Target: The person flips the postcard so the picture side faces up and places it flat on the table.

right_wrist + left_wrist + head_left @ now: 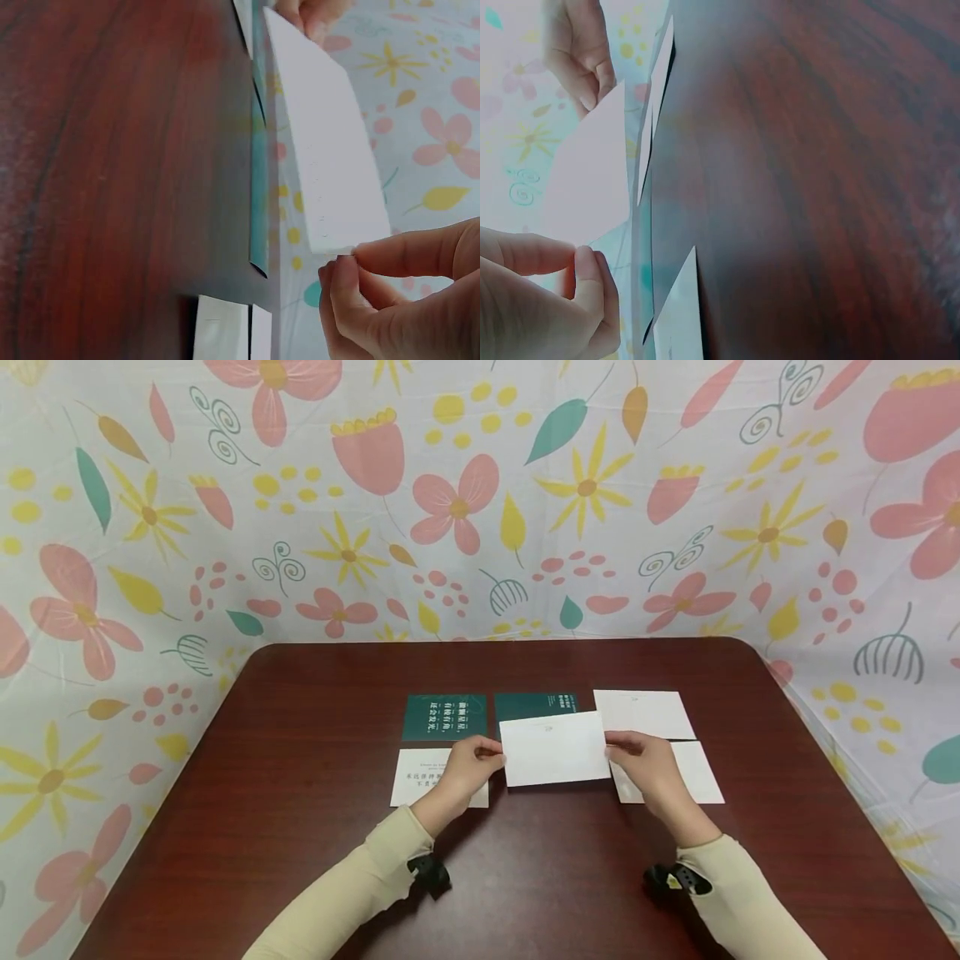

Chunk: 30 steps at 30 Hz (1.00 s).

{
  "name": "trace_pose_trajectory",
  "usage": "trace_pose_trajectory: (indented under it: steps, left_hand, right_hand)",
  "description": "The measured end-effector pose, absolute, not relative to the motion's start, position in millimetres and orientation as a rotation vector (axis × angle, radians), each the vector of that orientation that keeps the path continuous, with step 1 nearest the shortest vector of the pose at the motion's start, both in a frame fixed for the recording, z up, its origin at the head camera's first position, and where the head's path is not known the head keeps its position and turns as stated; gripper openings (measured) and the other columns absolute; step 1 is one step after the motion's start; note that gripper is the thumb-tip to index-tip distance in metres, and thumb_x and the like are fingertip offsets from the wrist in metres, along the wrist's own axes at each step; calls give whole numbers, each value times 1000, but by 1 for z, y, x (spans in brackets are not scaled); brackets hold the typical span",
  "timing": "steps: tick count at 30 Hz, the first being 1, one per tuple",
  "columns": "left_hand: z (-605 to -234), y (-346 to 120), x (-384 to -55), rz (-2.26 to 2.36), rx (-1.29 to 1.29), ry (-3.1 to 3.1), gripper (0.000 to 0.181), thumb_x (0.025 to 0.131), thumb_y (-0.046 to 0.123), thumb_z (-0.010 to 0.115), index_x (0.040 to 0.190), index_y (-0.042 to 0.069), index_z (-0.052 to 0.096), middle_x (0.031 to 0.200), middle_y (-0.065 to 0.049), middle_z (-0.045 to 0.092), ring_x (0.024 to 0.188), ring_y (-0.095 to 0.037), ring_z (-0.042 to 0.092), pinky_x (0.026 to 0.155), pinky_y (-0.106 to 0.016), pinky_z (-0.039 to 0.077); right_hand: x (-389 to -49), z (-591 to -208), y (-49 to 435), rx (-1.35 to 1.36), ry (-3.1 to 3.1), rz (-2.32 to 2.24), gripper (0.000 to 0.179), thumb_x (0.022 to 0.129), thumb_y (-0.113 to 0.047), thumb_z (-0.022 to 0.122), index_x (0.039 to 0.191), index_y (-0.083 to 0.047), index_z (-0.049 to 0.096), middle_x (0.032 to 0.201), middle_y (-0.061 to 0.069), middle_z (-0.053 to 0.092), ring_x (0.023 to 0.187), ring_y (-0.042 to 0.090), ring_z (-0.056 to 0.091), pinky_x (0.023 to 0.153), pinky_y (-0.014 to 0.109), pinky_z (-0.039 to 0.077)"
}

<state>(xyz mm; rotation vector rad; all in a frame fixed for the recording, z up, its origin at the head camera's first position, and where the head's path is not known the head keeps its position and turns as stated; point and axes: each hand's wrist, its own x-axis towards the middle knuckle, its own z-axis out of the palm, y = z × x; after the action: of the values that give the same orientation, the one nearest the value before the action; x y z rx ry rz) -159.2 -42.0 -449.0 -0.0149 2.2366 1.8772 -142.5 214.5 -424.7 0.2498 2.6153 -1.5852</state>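
Observation:
A white card [555, 750] with a small grey mark near its top edge is held above the table between both hands. My left hand [469, 768] pinches its left edge between thumb and fingers, and my right hand [651, 768] pinches the right edge. In the left wrist view the card [592, 172] stands off the tabletop, with the right hand at its far end. The right wrist view shows faint print on the face of the card [330, 142]. Below and behind it lies a dark green card [525, 705], partly covered.
Left of centre lie a green card with white writing [442, 717] and a white card with dark writing [411, 777]. Two white cards [645, 714] [701, 772] lie at the right, the nearer partly behind my right hand. A flowered cloth [457, 568] hangs behind the brown table [300, 810].

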Motion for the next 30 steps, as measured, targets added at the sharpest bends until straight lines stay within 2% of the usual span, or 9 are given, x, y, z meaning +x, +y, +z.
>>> trace_pose_trajectory:
  steps: [5, 10, 15, 17, 20, 24, 26, 28, 30]
  left_hand:
    - [-444, -44, -162, 1907, -36, 2225, 15, 88, 0, 64, 101, -7, 65, 94, -12, 64, 84, -17, 59, 80, -33, 52]
    - [-441, -47, -164, 1975, 0, 2176, 12, 89, 0, 64, 100, -6, 65, 87, -6, 61, 82, -24, 62, 81, -41, 53]
    - [-439, -49, -164, 2032, 16, 2104, 12, 90, -1, 64, 101, -6, 64, 85, -5, 62, 82, -23, 64, 78, -34, 55]
    - [-439, -49, -164, 2040, 5, 2071, 14, 90, -2, 63, 102, -7, 65, 89, -11, 64, 85, -25, 65, 81, -35, 55]
    - [-438, -50, -164, 2012, -2, 2087, 16, 91, -1, 62, 105, -8, 67, 96, -15, 66, 86, -23, 67, 86, -38, 54]
    - [-438, -52, -164, 1962, -15, 2141, 17, 92, 3, 62, 105, -5, 69, 99, -15, 67, 86, -21, 68, 88, -40, 53]
    - [-439, -54, -163, 1932, -6, 2181, 17, 92, 6, 64, 104, -3, 71, 99, -13, 67, 87, -23, 68, 87, -39, 53]
    - [-440, -54, -163, 1882, 28, 2257, 16, 90, 9, 66, 103, 0, 72, 98, -11, 68, 87, -24, 67, 83, -38, 53]
    - [-441, -55, -163, 1790, 101, 2380, 14, 88, 10, 69, 100, 3, 73, 94, -8, 69, 85, -23, 66, 79, -35, 53]
  right_hand:
    - [-145, -422, 217, 249, 2605, -1616, 35, 96, -14, 59, 122, 9, 60, 124, 25, 59, 113, 29, 54, 94, 39, 46]
    - [-146, -420, 219, 250, 2619, -1622, 36, 95, -19, 62, 120, 6, 63, 114, 18, 65, 96, 13, 61, 86, 27, 48]
    - [-145, -419, 221, 216, 2588, -1672, 38, 95, -20, 61, 121, 8, 61, 113, 19, 64, 96, 18, 67, 83, 22, 52]
    - [-145, -420, 222, 198, 2571, -1685, 38, 96, -20, 61, 122, 8, 61, 117, 21, 63, 100, 21, 67, 86, 24, 52]
    - [-144, -420, 223, 172, 2564, -1687, 35, 98, -19, 58, 122, 6, 62, 123, 22, 61, 104, 14, 64, 90, 28, 51]
    - [-142, -419, 224, 160, 2543, -1699, 37, 98, -22, 56, 123, 5, 63, 126, 22, 60, 103, 10, 63, 98, 39, 46]
    - [-142, -419, 223, 162, 2533, -1695, 41, 97, -26, 58, 123, 5, 62, 125, 22, 60, 105, 20, 64, 101, 43, 43]
    - [-143, -421, 222, 159, 2532, -1690, 42, 96, -26, 60, 123, 6, 62, 124, 23, 61, 105, 25, 65, 101, 49, 41]
    - [-143, -424, 221, 161, 2552, -1657, 40, 95, -25, 62, 122, 4, 64, 122, 22, 62, 105, 27, 64, 98, 48, 44]
